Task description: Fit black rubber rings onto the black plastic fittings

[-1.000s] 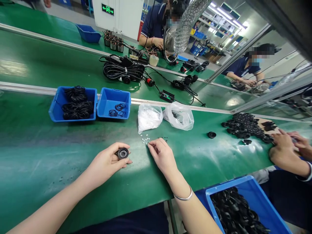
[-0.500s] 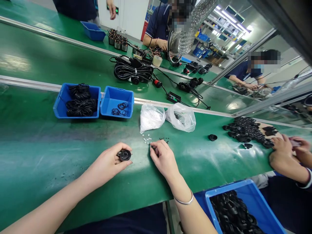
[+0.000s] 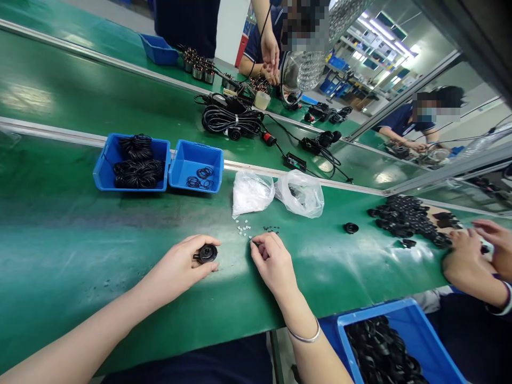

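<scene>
While a green workbench [image 3: 80, 240] runs across the view, a blue crate [image 3: 344, 330] of black rubber fittings sits off its edge, below and right of the person's right hand. Ahead of the left hand, two blue bins [image 3: 130, 162] hold black rubber rings. Ahead of the right hand lie a plastic bag of white pieces [image 3: 250, 194] and a clear bag [image 3: 300, 194] with dark contents. Farther right, a co-worker's hands [image 3: 476, 256] work beside a heap of black fittings [image 3: 404, 221]. The person's hands are apart: the left hand [image 3: 176, 266] grips a round black fitting [image 3: 208, 253] above the bench, while the right hand [image 3: 274, 265], a silver bangle [image 3: 304, 338] at its wrist, pinches its fingertips [image 3: 260, 244] on something too small to identify. Tiny white bits [image 3: 243, 229] lie scattered just ahead of those fingertips.
</scene>
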Demonstrator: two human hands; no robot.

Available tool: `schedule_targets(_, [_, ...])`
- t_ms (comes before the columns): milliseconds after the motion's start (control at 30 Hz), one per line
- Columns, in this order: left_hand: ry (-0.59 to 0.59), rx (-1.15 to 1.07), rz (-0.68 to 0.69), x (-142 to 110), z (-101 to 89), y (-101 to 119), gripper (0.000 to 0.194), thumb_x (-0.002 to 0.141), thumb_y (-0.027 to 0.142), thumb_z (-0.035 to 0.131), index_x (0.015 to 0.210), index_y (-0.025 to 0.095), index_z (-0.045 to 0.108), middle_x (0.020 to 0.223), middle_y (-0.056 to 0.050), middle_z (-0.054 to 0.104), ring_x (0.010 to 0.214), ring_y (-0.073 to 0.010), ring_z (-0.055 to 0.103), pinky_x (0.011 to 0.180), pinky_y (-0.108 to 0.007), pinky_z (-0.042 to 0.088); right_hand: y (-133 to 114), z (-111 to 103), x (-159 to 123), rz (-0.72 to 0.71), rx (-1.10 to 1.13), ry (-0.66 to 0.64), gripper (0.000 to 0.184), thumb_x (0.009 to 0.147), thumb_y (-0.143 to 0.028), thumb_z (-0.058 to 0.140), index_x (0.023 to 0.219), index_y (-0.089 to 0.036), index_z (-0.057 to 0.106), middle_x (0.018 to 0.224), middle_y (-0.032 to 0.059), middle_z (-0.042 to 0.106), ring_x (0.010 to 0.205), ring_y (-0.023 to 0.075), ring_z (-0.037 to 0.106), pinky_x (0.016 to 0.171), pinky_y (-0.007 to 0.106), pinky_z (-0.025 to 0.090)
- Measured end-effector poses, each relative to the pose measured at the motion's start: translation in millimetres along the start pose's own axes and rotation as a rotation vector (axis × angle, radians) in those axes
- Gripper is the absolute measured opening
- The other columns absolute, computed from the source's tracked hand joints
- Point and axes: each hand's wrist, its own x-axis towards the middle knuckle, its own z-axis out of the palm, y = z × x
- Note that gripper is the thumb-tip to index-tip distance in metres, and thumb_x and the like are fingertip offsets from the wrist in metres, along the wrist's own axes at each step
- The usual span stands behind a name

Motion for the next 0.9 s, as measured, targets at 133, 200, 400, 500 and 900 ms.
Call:
schedule_targets(133, [-0.035, -0.138, 0.007, -1.7, 0.9, 0.7, 0.032, 0.087, 0.039, 0.061, 0.116, 0.027, 0.057, 0.121, -0.007, 0.061, 0.100, -0.0248, 0.073, 0.074, -0.032, 0.061, -2.0, 0.4, -2.3, -0.014, -0.069, 0.001, 0.010, 0.096, -0.014, 0.051, 0.094, -0.019, 0.059, 0.087, 0.0047, 0.056, 0.070, 0.0153, 0.054, 0.067, 0.029, 0.048])
schedule_targets(200, [-0.063, -0.194, 0.003, -1.7, 1.1, 1.1, 0.029, 0.088, 0.035, 0.058, 0.116, 0.027, 0.054, 0.120, -0.007, 0.061, 0.106, -0.0263, 0.071, 0.075, -0.031, 0.060, -3.1, 0.5, -3.1, -0.032, -0.110, 0.009, 0.011, 0.096, -0.014, 0.050, 0.095, -0.019, 0.059, 0.088, 0.0060, 0.058, 0.074, 0.0167, 0.056, 0.069, 0.030, 0.049])
schedule_targets(400, [-0.091, -0.228, -0.024, -0.1, 2.4, -0.8, 0.029, 0.090, 0.039, 0.058, 0.115, 0.025, 0.052, 0.117, -0.008, 0.065, 0.103, -0.0271, 0.072, 0.076, -0.034, 0.060, -3.1, 1.4, -5.3, -0.068, -0.157, 0.018, 0.012, 0.099, -0.015, 0.049, 0.095, -0.019, 0.060, 0.087, 0.0072, 0.060, 0.078, 0.0185, 0.060, 0.073, 0.032, 0.053])
schedule_targets(500, [-0.082, -0.219, -0.017, -0.6, 3.4, -1.1, 0.033, 0.090, 0.038, 0.058, 0.119, 0.026, 0.051, 0.119, -0.008, 0.065, 0.101, -0.0265, 0.073, 0.077, -0.035, 0.060, -2.0, 3.2, -6.3, -0.075, -0.181, 0.027, 0.013, 0.099, -0.016, 0.049, 0.096, -0.018, 0.061, 0.087, 0.0078, 0.061, 0.079, 0.0191, 0.061, 0.074, 0.033, 0.053])
schedule_targets(900, [-0.103, -0.205, 0.078, -3.1, 7.9, 3.0, 0.031, 0.090, 0.031, 0.054, 0.120, 0.026, 0.050, 0.118, -0.007, 0.062, 0.105, -0.0238, 0.070, 0.082, -0.034, 0.059, -37.5, -2.0, -5.4, -0.121, 0.141, -0.011, 0.010, 0.097, -0.015, 0.055, 0.094, -0.021, 0.063, 0.083, 0.0034, 0.063, 0.075, 0.0146, 0.061, 0.067, 0.027, 0.052])
